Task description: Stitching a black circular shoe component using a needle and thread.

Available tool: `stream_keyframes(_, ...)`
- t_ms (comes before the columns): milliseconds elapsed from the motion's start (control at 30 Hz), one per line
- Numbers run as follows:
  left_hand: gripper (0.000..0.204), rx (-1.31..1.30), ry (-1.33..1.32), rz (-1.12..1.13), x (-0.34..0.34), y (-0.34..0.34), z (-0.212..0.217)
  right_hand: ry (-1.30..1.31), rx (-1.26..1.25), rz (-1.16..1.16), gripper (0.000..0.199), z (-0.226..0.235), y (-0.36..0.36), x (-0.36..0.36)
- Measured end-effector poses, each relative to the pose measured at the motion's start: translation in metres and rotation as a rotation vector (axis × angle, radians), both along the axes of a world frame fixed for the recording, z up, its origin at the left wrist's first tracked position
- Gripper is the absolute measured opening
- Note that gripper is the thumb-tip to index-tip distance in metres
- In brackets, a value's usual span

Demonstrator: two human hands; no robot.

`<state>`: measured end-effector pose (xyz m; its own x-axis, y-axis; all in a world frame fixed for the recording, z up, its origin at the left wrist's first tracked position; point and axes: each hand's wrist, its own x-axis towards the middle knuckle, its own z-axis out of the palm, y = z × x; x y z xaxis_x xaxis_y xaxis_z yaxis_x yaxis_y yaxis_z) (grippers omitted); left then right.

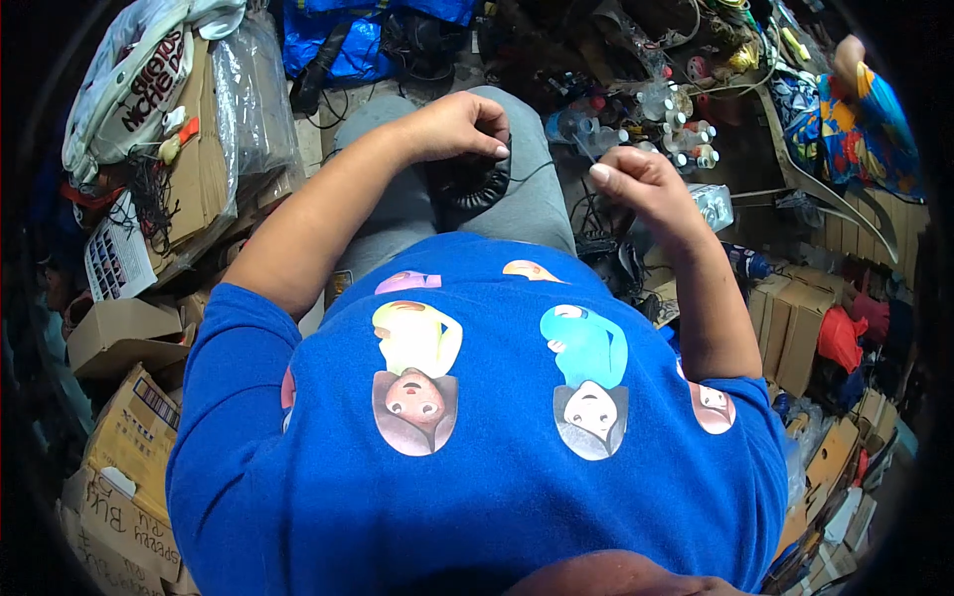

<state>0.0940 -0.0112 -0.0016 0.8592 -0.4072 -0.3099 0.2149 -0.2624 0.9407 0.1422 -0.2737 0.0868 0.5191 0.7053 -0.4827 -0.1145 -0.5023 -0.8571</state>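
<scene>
Black ribbed ring (469,187) lay on the person's grey-trousered lap (517,199), half hidden under the left hand (455,126) whose fingers gripped it, while the right hand (636,179) pinched a thin dark wire (542,169), barely discernible.

Brown cardboard boxes (119,333) are stacked along the left edge of the frame, with a white printed plastic bag (129,79) above them in the upper left. A crumpled blue plastic sheet (348,40) lies at the top centre. Small clear bottles with coloured caps (676,139) cluster in the upper right, near a bright patterned cloth (860,139). More tan cartons (790,323) sit at the right.
</scene>
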Motion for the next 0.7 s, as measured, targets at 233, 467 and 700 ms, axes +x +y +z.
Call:
stream_keyframes(233, 0.027, -0.079, 0.039, -0.110, 0.004, 0.004, 0.005, -0.505, -0.025, 0.155, 0.021, -0.028, 0.027, -0.021)
stream_keyframes(467, 0.028, -0.032, 0.037, -0.119, 0.004, 0.005, 0.010, -0.575, -0.101, 0.192, 0.019, -0.039, 0.040, -0.016)
stream_keyframes(700, 0.029, -0.004, 0.024, -0.153, 0.007, 0.004, 0.009, -0.618, -0.115, 0.219, 0.019, -0.042, 0.046, -0.020)
